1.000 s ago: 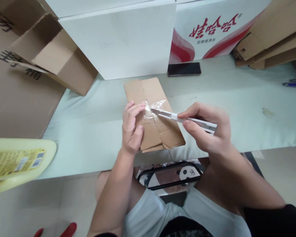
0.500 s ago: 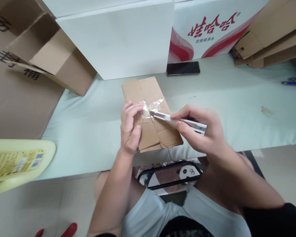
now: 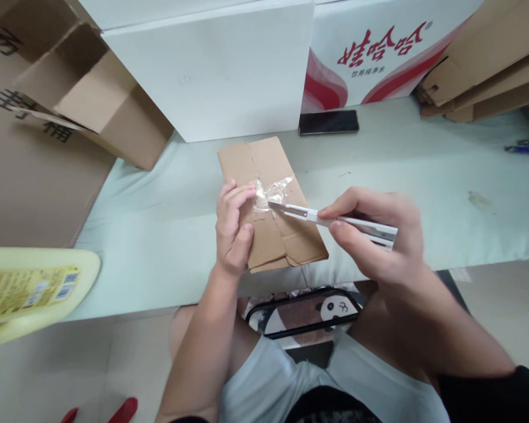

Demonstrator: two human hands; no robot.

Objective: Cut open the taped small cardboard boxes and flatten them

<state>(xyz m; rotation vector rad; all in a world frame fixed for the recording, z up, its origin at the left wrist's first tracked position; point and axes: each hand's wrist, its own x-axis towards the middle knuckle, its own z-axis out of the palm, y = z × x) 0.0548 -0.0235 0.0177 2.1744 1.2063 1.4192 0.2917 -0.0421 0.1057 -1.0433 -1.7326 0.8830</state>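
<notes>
Utility knife [image 3: 311, 215]: pinched in my right hand [image 3: 405, 238], blade [image 3: 277, 205] tip at clear tape [image 3: 261, 200]. Cardboard box [image 3: 268, 241]: left of that hand, under my left hand [image 3: 231, 226], thumb [image 3: 245, 234] spread from fingers [image 3: 238, 197]. Hazard: pressing hard could skid blade into those fingers.

Desk [image 3: 423, 182]: cloth-covered, pale green, creased at left, faintly stained at right. Behind: white box [image 3: 211, 76]; beside it, printed box [image 3: 330, 35], red lettering and swirls. Left: large carton [image 3: 39, 182], brown, black characters. Right: cardboard [image 3: 489, 67], layered, leaning. Floor [image 3: 62, 364]: pale, tiled, faintly jointed. Light: soft, shadows weak.
</notes>
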